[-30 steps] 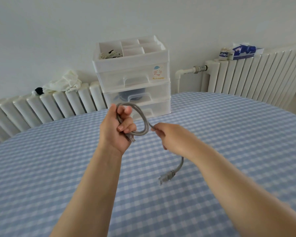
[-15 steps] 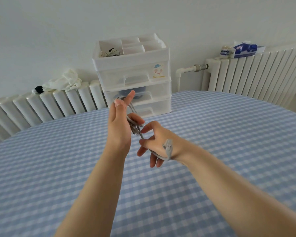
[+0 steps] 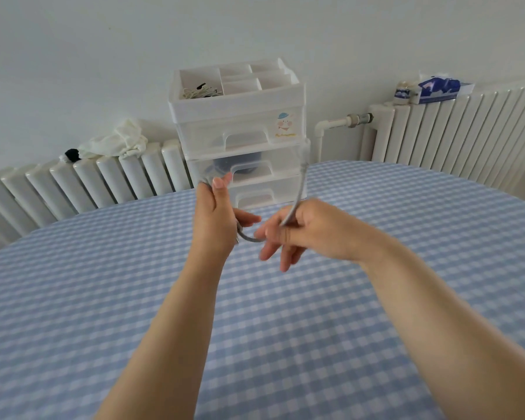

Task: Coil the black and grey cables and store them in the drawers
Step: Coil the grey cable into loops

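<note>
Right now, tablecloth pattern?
Blue and white check tablecloth, clearest in the head view.

Home room, white radiators [image 3: 455, 128] along wall, blue gingham-clothed table [image 3: 376, 298], plastic drawer unit [image 3: 240, 128] with cartoon sticker [image 3: 285, 124]

the single head-worn camera is looking forward and down from above the forearms, sitting close over the checked table [image 3: 376, 298] and facing the drawer unit [image 3: 240, 128], the radiators [image 3: 455, 131] and the wall behind; its wide lens is bending the edges.
</note>
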Demonstrator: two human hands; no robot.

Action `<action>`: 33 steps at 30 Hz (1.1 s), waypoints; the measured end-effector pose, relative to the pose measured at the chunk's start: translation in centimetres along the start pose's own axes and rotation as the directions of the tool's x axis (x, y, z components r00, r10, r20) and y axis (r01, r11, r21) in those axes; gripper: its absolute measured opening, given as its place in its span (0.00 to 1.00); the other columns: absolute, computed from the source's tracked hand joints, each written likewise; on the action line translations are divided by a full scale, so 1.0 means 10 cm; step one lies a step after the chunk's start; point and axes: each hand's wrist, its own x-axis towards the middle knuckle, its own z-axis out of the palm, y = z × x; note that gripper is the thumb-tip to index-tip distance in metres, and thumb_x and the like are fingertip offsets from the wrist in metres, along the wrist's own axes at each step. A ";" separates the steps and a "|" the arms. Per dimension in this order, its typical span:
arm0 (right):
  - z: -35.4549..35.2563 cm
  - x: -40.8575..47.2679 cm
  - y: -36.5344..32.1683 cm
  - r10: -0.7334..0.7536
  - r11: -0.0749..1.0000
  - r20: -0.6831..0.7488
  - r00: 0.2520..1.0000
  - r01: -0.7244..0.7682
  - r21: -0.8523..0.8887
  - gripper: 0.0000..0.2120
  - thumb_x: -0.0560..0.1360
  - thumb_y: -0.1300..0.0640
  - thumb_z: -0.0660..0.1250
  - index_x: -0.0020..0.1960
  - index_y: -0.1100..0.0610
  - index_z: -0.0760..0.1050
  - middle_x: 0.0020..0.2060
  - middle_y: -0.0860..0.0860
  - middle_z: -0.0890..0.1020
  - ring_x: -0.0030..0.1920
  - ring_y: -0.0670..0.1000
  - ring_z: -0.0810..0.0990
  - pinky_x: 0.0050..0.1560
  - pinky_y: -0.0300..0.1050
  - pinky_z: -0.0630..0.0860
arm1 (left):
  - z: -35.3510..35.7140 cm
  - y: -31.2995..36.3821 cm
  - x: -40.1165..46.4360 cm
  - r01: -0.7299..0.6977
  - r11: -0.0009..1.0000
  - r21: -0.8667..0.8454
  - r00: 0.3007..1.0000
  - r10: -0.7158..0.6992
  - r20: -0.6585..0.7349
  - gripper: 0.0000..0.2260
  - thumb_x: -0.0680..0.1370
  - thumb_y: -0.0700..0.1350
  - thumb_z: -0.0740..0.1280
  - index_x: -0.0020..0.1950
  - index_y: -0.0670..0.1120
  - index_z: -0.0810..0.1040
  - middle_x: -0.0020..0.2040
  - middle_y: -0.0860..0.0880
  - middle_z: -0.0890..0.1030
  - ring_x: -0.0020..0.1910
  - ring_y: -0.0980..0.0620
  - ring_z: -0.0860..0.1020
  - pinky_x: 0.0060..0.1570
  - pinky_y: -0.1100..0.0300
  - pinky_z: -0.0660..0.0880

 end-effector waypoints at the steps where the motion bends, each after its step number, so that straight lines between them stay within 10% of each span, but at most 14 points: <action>1: 0.00 0.00 -0.02 -0.044 0.999 -0.090 0.995 0.046 0.027 0.10 0.79 0.55 0.62 0.53 0.58 0.79 0.39 0.52 0.86 0.34 0.52 0.84 0.39 0.41 0.79 | 0.00 -0.01 0.00 0.010 0.999 0.052 0.999 -0.012 0.039 0.18 0.84 0.53 0.48 0.62 0.45 0.70 0.44 0.48 0.83 0.29 0.55 0.81 0.36 0.63 0.75; 7: 0.12 0.06 -0.02 -0.037 0.981 -0.263 0.964 0.085 0.173 0.13 0.82 0.56 0.59 0.44 0.61 0.77 0.31 0.55 0.83 0.27 0.51 0.80 0.29 0.40 0.76 | 0.13 0.10 -0.17 0.076 0.991 -0.108 0.919 -0.028 0.394 0.21 0.85 0.50 0.48 0.41 0.42 0.72 0.24 0.51 0.74 0.24 0.51 0.74 0.28 0.59 0.73; 12: 0.11 0.11 0.05 0.072 0.955 -0.395 0.916 0.051 0.294 0.13 0.82 0.54 0.57 0.45 0.58 0.76 0.31 0.52 0.82 0.27 0.50 0.79 0.27 0.39 0.72 | 0.17 0.05 -0.15 0.177 0.973 -0.148 0.950 -0.130 0.282 0.19 0.84 0.51 0.49 0.42 0.42 0.70 0.32 0.48 0.76 0.20 0.52 0.68 0.23 0.61 0.65; 16: 0.02 0.16 0.25 -0.167 0.945 -0.625 0.762 -0.058 -0.323 0.08 0.80 0.55 0.61 0.58 0.52 0.74 0.51 0.46 0.81 0.51 0.45 0.79 0.48 0.42 0.76 | 0.05 0.05 -0.06 0.301 0.905 -0.299 0.935 -0.219 0.279 0.18 0.84 0.50 0.50 0.35 0.47 0.62 0.28 0.49 0.63 0.20 0.55 0.57 0.19 0.65 0.58; 21: 0.01 0.21 0.50 -0.189 0.732 -0.479 0.857 -0.202 -0.651 0.27 0.81 0.51 0.59 0.77 0.54 0.55 0.76 0.50 0.60 0.76 0.51 0.54 0.75 0.50 0.52 | -0.04 0.09 -0.01 0.392 0.863 -0.319 0.889 -0.265 0.374 0.18 0.83 0.49 0.53 0.33 0.49 0.62 0.26 0.52 0.58 0.20 0.56 0.53 0.20 0.63 0.52; 28: 0.02 0.24 0.59 -0.007 0.898 -0.448 0.894 -0.192 -0.397 0.19 0.82 0.47 0.52 0.73 0.46 0.60 0.67 0.48 0.73 0.67 0.50 0.71 0.66 0.51 0.69 | -0.17 0.22 -0.01 0.521 0.754 -0.400 0.771 -0.215 0.599 0.18 0.82 0.50 0.53 0.33 0.48 0.62 0.21 0.53 0.60 0.16 0.59 0.55 0.18 0.67 0.48; 33: 0.13 0.24 0.51 0.123 0.761 -0.411 0.903 -0.352 -0.545 0.12 0.83 0.48 0.49 0.60 0.50 0.65 0.42 0.50 0.81 0.43 0.54 0.80 0.46 0.53 0.76 | -0.12 0.23 0.01 0.443 0.589 -0.675 0.877 -0.130 0.462 0.17 0.83 0.50 0.51 0.35 0.48 0.64 0.37 0.50 0.81 0.18 0.59 0.61 0.18 0.68 0.58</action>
